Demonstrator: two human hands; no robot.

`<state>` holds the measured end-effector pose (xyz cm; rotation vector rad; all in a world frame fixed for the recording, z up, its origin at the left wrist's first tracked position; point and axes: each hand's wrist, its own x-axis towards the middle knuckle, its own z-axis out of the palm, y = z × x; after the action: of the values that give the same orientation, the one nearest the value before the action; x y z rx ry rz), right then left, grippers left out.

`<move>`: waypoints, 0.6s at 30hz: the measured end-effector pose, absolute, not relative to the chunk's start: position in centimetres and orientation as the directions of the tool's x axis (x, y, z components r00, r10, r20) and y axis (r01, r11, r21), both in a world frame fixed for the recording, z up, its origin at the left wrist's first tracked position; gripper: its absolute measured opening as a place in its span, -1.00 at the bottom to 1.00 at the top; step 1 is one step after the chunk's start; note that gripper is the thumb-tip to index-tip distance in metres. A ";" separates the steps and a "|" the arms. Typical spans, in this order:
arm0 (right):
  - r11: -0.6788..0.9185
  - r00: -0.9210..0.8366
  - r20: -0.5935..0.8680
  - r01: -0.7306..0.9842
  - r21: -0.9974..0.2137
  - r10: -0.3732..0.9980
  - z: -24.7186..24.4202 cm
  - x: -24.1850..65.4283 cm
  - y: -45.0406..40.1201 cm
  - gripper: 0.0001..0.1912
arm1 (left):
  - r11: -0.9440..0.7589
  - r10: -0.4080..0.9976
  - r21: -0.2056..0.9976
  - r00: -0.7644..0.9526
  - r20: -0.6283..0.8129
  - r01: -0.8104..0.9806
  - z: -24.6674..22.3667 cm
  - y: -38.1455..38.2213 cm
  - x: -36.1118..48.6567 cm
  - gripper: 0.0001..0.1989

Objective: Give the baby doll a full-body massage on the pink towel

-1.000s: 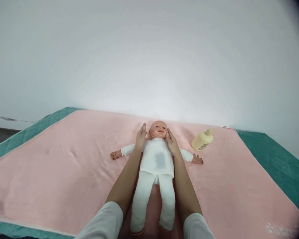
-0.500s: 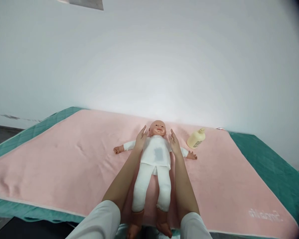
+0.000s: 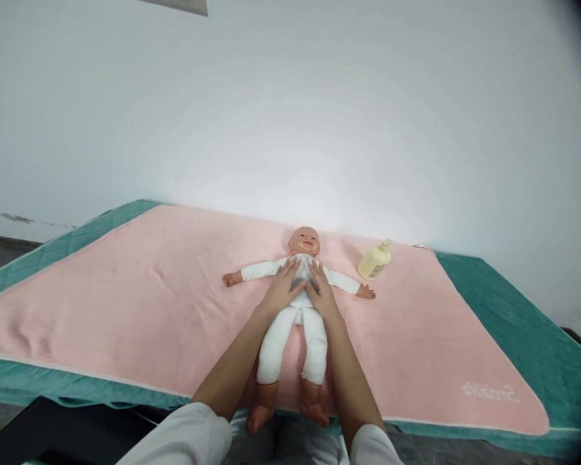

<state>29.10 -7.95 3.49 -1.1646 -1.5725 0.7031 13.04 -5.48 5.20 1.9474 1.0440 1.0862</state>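
A baby doll [image 3: 297,316] in a white top and white leggings lies on its back, head toward the wall and bare feet toward me. My left hand [image 3: 283,289] rests flat on the left side of its chest, fingers spread. On the other side of the chest lies my right hand [image 3: 321,292], also flat with fingers apart. Both thumbs nearly meet over the grey patch on the top, which they partly cover. To the right of the doll's head, a yellow pump bottle [image 3: 374,261] sits tilted on the pink blanket.
The pink blanket [image 3: 164,310] covers most of a green quilted pad [image 3: 503,303] on the table. A white wall [image 3: 290,116] rises directly behind it. Below the near left edge is a black surface [image 3: 43,429].
Both hands have moved from beside the doll's shoulders onto its chest, coming inward and toward me. The view has shifted slightly. Doll and bottle stay in place on the blanket.
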 end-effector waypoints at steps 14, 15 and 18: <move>0.269 0.639 0.212 0.008 -0.963 0.740 6.1 37.3 -6.3 -0.62 | -0.016 0.931 0.959 0.346 0.118 -0.284 10.4 -3.7 15.5 -0.66; 0.279 0.666 0.238 0.047 -0.959 0.707 6.6 38.7 -6.1 -0.64 | 0.107 0.893 0.929 0.445 0.068 -0.355 10.9 -3.1 16.6 -0.65; 0.275 0.714 0.383 0.270 -0.923 0.586 8.3 42.3 -5.4 -0.66 | 0.388 0.757 0.835 0.651 -0.047 -0.391 11.8 -1.3 21.2 -0.67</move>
<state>42.28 -5.35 8.34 -1.3126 -0.8019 0.2466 21.21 -1.34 11.75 0.9052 0.4639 0.7647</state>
